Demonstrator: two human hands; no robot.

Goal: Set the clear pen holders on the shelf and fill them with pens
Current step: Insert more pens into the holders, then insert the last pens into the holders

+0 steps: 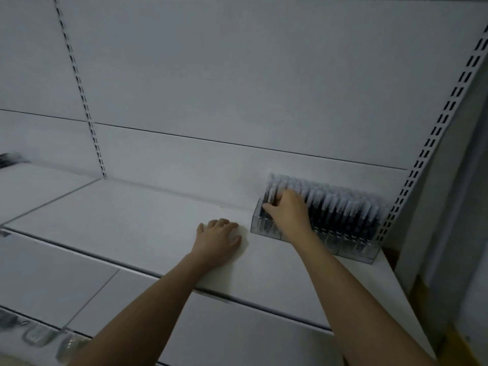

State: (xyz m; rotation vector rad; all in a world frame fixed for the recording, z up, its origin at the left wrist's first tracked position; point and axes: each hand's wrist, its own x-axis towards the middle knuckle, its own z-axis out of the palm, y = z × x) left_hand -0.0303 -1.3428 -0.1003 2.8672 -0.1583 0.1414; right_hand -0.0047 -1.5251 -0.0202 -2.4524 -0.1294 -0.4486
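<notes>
A row of clear pen holders (351,248) stands at the right end of the white shelf (137,223), against the back panel. They are packed with dark pens (340,210) with pale caps, standing upright. My right hand (286,212) reaches into the leftmost holder, its fingers curled round the pens there. My left hand (219,239) rests palm down on the shelf, just left of the holders, holding nothing.
Slotted uprights run up the back panel at the left (79,85) and right (433,138). A lower shelf (79,281) lies in front. Blurred clear items (37,336) sit at the bottom left. Dark objects (10,159) lie at the far left.
</notes>
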